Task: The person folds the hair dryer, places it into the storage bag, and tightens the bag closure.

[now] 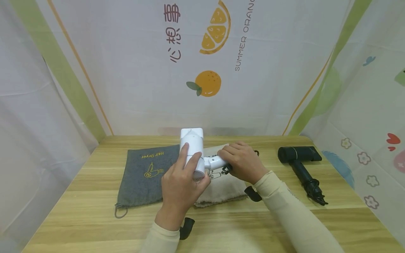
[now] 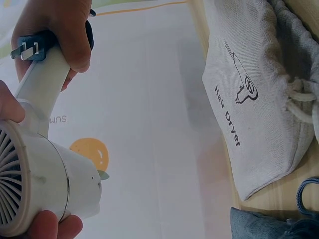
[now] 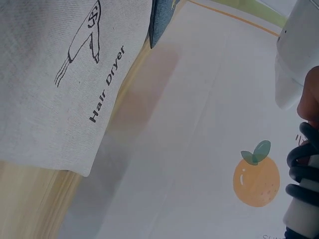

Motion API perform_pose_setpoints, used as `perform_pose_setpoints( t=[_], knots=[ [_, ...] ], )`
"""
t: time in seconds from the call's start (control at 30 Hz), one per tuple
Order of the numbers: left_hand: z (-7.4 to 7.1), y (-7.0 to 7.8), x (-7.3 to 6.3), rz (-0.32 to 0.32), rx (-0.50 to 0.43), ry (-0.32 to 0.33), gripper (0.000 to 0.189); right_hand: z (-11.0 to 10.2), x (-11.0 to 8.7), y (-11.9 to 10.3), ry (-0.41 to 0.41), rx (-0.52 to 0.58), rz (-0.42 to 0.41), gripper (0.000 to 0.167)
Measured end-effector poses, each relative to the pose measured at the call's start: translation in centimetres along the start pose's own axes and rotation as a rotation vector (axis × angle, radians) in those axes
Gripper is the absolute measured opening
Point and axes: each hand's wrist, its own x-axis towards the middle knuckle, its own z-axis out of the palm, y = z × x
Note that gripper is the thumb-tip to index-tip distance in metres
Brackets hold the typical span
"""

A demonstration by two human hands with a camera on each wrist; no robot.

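A white hair dryer [image 1: 193, 144] is held up over the cloth bags, its nozzle toward the back curtain. My left hand [image 1: 181, 182] grips its barrel near the round vented rear end, fingers along one side and thumb on the other. Around the handle [image 1: 216, 162] curls my right hand [image 1: 245, 162], which also covers part of the cord. A two-pin plug [image 2: 33, 47] sticks out beside that hand in the left wrist view. Coils of dark cord [image 3: 303, 174] wrap the handle in the right wrist view.
Below the dryer lies a beige drawstring bag [image 1: 221, 193] printed "Hair Dryer". A grey drawstring bag [image 1: 134, 184] lies to its left. At the right of the wooden table [image 1: 79, 218] rests a black hair dryer [image 1: 292, 154], cord bundled at its handle. A printed curtain [image 1: 142, 88] hangs behind.
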Motion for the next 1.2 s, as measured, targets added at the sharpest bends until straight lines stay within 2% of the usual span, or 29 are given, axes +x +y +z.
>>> perform_pose_setpoints(
  t=[0.97, 1.2],
  knots=[
    [0.11, -0.01, 0.07, 0.009, -0.021, 0.011, 0.051, 0.00, -0.12, 0.30, 0.004, 0.030, -0.012, 0.043],
    [0.06, -0.01, 0.16, 0.001, -0.020, -0.004, 0.050, 0.18, -0.15, 0.41, 0.014, 0.034, -0.020, 0.044]
  ],
)
